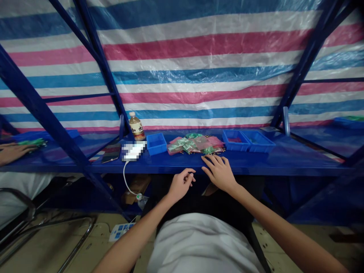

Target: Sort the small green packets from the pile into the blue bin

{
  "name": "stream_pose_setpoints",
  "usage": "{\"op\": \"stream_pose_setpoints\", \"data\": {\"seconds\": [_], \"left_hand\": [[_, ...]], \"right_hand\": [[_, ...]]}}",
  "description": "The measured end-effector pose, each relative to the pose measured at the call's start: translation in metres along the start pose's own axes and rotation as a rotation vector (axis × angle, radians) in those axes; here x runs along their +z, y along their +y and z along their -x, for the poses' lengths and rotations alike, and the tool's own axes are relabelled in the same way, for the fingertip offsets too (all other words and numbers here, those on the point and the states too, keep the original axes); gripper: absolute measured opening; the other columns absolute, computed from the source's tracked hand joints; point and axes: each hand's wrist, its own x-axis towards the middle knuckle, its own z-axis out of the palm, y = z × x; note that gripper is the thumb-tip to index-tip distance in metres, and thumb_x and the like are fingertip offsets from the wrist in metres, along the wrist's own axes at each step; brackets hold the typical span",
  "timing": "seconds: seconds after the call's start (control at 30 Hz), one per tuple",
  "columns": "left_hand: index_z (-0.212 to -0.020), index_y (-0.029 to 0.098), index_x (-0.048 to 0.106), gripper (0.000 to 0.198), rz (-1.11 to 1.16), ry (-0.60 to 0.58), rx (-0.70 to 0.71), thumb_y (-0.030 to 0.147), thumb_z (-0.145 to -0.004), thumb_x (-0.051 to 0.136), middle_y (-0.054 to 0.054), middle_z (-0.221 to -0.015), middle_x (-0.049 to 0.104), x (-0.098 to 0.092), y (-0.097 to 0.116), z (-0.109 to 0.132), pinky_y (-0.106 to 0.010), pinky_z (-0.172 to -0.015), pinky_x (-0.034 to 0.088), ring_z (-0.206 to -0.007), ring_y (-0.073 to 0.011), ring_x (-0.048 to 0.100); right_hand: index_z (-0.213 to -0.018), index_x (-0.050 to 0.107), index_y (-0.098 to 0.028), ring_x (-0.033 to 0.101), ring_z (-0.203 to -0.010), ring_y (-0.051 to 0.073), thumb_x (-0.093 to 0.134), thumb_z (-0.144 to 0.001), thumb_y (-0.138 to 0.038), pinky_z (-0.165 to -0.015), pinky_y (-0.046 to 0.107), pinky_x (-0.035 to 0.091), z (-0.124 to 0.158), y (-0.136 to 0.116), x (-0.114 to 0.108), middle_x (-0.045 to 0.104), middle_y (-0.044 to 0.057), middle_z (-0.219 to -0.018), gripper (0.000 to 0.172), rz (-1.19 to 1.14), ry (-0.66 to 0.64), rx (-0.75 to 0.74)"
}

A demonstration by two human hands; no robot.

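**Nothing gripped, mixed packets [192,144] at 12 o'clock**

Both hands are empty at the front edge of the blue steel shelf [298,163]. The left hand [179,185] is half-closed and relaxed, its fingers loosely curled, with the fingertips at the shelf's lip and no object between them. The right hand [218,173] is open, palm down, with its fingers spread and lying on the shelf just short of the heap. Neither hand is clenched.

The packets, in pink and green film, lie in a loose overlapping heap; what they hold is too small to tell. A small blue plastic bin [156,144] stands just beside them at 11 o'clock, and two shallow blue trays [244,141] stand side by side at 1 o'clock. Farther along at 11 o'clock are a plastic drinks bottle [136,126] and a phone [110,153].

Film this light probably handles best with a soft touch: pinching one packet by its edge with thumb and fingertip, rather than pressing on the heap, should keep its neighbours from sliding. At 9 o'clock, a co-worker's hand [13,152] is separate, beside green packets [32,142] on the next shelf.
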Motion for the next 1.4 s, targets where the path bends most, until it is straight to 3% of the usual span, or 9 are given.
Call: {"op": "stream_pose_setpoints", "data": {"seconds": [0.4, 0.6, 0.73, 0.93, 1.07, 1.2, 1.33, 1.4], "left_hand": [[-0.112, 0.018, 0.066, 0.035, 0.125, 0.035, -0.031, 0.044, -0.095, 0.051, -0.005, -0.082, 0.07, -0.002, 0.002, 0.0, -0.023, -0.056, 0.048, -0.06, -0.0122, 0.062], [-0.114, 0.012, 0.065, 0.045, 0.518, 0.024, -0.17, 0.05, -0.089, 0.06, -0.009, -0.091, 0.07, 0.0, 0.009, -0.002, -0.025, -0.056, 0.05, -0.065, -0.0143, 0.065], [-0.113, 0.013, 0.069, 0.043, 0.707, 0.001, -0.234, 0.047, -0.087, 0.066, -0.008, -0.09, 0.069, -0.002, 0.018, 0.0, -0.024, -0.061, 0.052, -0.068, -0.0121, 0.063], [-0.103, 0.014, 0.074, 0.034, 0.691, 0.026, -0.271, 0.037, -0.078, 0.079, -0.008, -0.09, 0.073, -0.005, 0.02, 0.003, -0.021, -0.068, 0.051, -0.072, -0.0107, 0.063], [-0.098, 0.014, 0.075, 0.032, 0.549, 0.1, -0.235, 0.036, -0.075, 0.08, -0.008, -0.089, 0.075, -0.008, 0.019, 0.001, -0.025, -0.071, 0.052, -0.073, -0.0138, 0.066], [-0.093, 0.017, 0.076, 0.028, 0.222, 0.303, -0.066, 0.039, -0.076, 0.078, -0.006, -0.084, 0.075, -0.037, 0.034, -0.013, -0.029, -0.077, 0.054, -0.079, -0.0182, 0.068], [-0.095, 0.019, 0.075, 0.028, -0.191, 0.667, 0.195, 0.043, -0.08, 0.072, -0.004, -0.089, 0.074, -0.094, 0.054, -0.044, -0.029, -0.083, 0.052, -0.082, -0.0176, 0.067], [-0.098, 0.019, 0.075, 0.03, -0.357, 0.753, 0.242, 0.044, -0.083, 0.068, -0.004, -0.089, 0.074, -0.123, 0.052, -0.064, -0.029, -0.081, 0.052, -0.079, -0.0175, 0.067]], "right_hand": [[-0.149, 0.04, -0.025, 0.045, -0.132, 0.026, 0.035, -0.104, -0.031, -0.107, 0.048, 0.03, 0.013, -0.011, -0.001, 0.048, 0.01, -0.149, 0.046, -0.093, -0.059, -0.097], [-0.152, 0.034, -0.02, 0.042, -0.136, 0.024, 0.034, -0.104, -0.027, -0.11, 0.049, 0.03, 0.019, -0.023, -0.009, 0.045, 0.012, -0.151, 0.049, -0.179, -0.096, -0.242], [-0.15, 0.038, -0.02, 0.043, -0.134, 0.025, 0.037, -0.102, -0.026, -0.108, 0.047, 0.034, 0.021, -0.034, -0.014, 0.049, 0.012, -0.148, 0.048, -0.224, -0.111, -0.343], [-0.144, 0.047, -0.02, 0.044, -0.133, 0.027, 0.04, -0.101, -0.027, -0.106, 0.048, 0.037, 0.022, -0.033, -0.015, 0.053, 0.012, -0.144, 0.044, -0.226, -0.116, -0.36], [-0.145, 0.046, -0.023, 0.042, -0.135, 0.028, 0.043, -0.101, -0.03, -0.106, 0.049, 0.037, 0.023, -0.029, -0.014, 0.049, 0.01, -0.148, 0.045, -0.224, -0.124, -0.356], [-0.147, 0.043, -0.024, 0.04, -0.137, 0.028, 0.044, -0.101, -0.032, -0.107, 0.051, 0.036, 0.023, -0.025, -0.013, 0.043, 0.012, -0.152, 0.047, -0.223, -0.114, -0.32], [-0.144, 0.048, -0.024, 0.038, -0.139, 0.028, 0.044, -0.101, -0.032, -0.108, 0.05, 0.037, 0.024, -0.019, -0.013, 0.042, 0.013, -0.153, 0.044, -0.238, -0.106, -0.285], [-0.144, 0.048, -0.024, 0.039, -0.139, 0.028, 0.044, -0.101, -0.032, -0.108, 0.05, 0.037, 0.024, -0.018, -0.013, 0.043, 0.013, -0.152, 0.044, -0.243, -0.104, -0.275]]}}
